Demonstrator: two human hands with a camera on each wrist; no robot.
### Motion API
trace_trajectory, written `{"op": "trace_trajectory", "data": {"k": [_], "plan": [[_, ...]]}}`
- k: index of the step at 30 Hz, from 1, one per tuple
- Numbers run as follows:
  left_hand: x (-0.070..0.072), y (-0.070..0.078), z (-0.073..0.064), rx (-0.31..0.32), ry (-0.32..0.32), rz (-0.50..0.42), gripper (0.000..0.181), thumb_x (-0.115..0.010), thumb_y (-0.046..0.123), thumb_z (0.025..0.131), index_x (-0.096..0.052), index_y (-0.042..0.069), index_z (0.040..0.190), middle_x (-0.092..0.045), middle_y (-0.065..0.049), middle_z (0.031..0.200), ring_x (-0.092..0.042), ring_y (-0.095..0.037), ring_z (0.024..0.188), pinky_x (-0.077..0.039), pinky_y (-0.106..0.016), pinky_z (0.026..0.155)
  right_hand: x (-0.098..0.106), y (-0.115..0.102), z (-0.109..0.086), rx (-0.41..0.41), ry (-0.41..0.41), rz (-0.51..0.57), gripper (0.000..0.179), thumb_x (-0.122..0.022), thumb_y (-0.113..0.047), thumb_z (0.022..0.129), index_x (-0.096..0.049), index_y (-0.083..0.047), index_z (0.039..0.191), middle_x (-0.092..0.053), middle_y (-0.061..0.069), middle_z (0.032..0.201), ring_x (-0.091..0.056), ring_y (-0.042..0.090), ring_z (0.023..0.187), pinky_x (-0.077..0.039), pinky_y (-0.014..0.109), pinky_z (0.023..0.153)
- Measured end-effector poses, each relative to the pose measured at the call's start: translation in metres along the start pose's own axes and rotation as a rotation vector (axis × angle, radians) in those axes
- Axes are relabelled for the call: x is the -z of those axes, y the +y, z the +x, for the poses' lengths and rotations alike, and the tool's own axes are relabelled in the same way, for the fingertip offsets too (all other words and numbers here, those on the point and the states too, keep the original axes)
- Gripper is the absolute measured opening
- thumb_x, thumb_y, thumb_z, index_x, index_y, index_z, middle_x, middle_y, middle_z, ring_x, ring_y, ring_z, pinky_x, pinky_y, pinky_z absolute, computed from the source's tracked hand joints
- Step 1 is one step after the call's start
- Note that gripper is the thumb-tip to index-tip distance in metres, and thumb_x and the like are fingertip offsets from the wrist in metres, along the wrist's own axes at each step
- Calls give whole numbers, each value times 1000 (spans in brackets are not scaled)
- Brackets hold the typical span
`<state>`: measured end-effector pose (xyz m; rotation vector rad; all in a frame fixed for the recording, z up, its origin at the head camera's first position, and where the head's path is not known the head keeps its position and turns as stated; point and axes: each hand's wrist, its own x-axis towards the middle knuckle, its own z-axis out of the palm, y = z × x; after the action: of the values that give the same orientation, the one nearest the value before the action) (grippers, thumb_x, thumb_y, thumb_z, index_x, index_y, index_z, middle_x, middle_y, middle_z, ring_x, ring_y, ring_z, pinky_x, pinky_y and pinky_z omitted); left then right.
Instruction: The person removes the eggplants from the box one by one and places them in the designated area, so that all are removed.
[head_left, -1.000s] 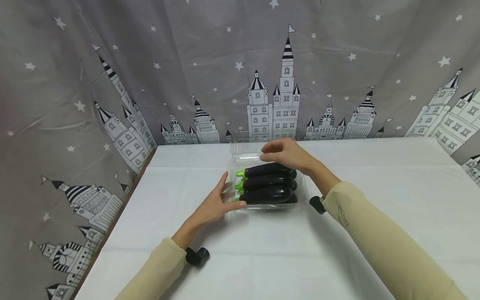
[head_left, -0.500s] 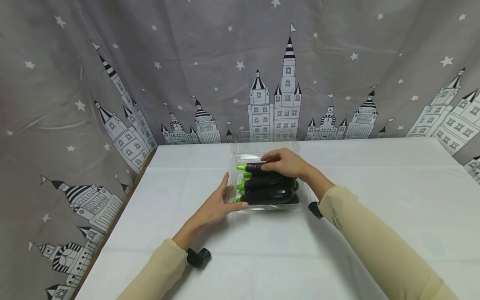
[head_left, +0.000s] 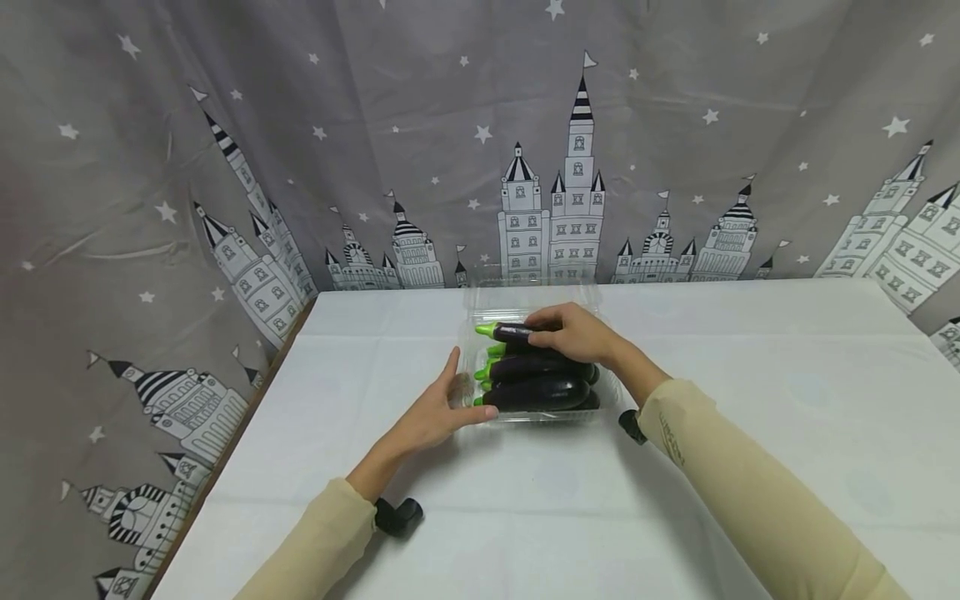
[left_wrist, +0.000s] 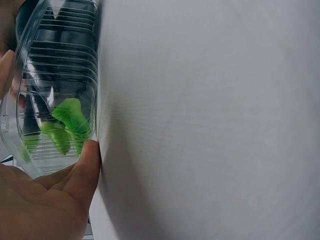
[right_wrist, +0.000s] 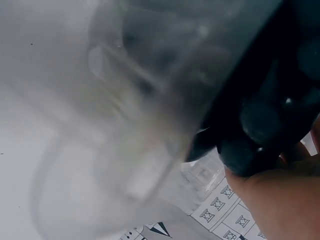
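Several dark purple eggplants with green stems lie stacked in a clear plastic clamshell container (head_left: 555,417). My right hand (head_left: 577,335) reaches over the far side of the pile, fingers curled round the rearmost eggplant (head_left: 513,332), whose stem end points left. In the right wrist view, that hand (right_wrist: 285,200) is up against the rounded dark ends. My left hand (head_left: 431,417) braces the container's left end, thumb stretched along the front corner and fingers straight. From the left wrist view, its fingers touch the ribbed clear wall (left_wrist: 60,55), green stems (left_wrist: 72,117) showing through.
The container's lid (head_left: 536,296) is folded back toward the curtain (head_left: 435,125) behind the table. White cloth (head_left: 750,375) covers the tabletop, whose brown left edge (head_left: 225,450) runs along the curtain. A black wrist camera (head_left: 400,517) sits below each sleeve.
My right hand has come down from above the pile and taken hold of the rear eggplant, which has shifted slightly back, its stem end a little higher. The left hand has stayed in place.
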<state>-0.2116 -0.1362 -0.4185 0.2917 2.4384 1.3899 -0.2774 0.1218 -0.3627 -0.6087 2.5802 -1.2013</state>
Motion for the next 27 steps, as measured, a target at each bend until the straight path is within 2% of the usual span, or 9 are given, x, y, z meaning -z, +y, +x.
{"op": "trace_trajectory", "data": {"k": [10, 18, 23, 27], "plan": [[-1, -3, 2, 0, 9, 5, 115, -77, 46, 83, 3, 17, 160, -20, -18, 160, -17, -31, 148, -17, -56, 114, -4, 4, 1, 0, 34, -48, 40, -63, -6, 94, -59, 1, 133, -61, 23, 128, -57, 36, 119, -36, 52, 105], [-1, -2, 1, -1, 13, 10, 116, -77, 47, 82, 3, 17, 160, -18, -17, 161, -15, -30, 148, -16, -55, 115, -5, 2, -1, -7, 51, -77, 39, -63, -7, 94, -60, 0, 133, -61, 22, 129, -57, 36, 118, -37, 52, 105], [-1, -1, 1, 3, 14, 13, 116, -78, 46, 82, 3, 16, 160, -19, -17, 161, -16, -30, 148, -16, -55, 115, -5, 3, -3, -11, 96, -103, 39, -64, -9, 95, -61, -3, 133, -62, 20, 129, -57, 35, 119, -37, 52, 104], [-1, 0, 0, 5, 13, 13, 116, -78, 47, 82, 3, 16, 160, -20, -18, 160, -17, -31, 147, -16, -55, 115, -2, 3, -5, 16, 170, -116, 40, -66, -11, 95, -61, -3, 133, -62, 19, 130, -57, 35, 118, -39, 51, 102]]}}
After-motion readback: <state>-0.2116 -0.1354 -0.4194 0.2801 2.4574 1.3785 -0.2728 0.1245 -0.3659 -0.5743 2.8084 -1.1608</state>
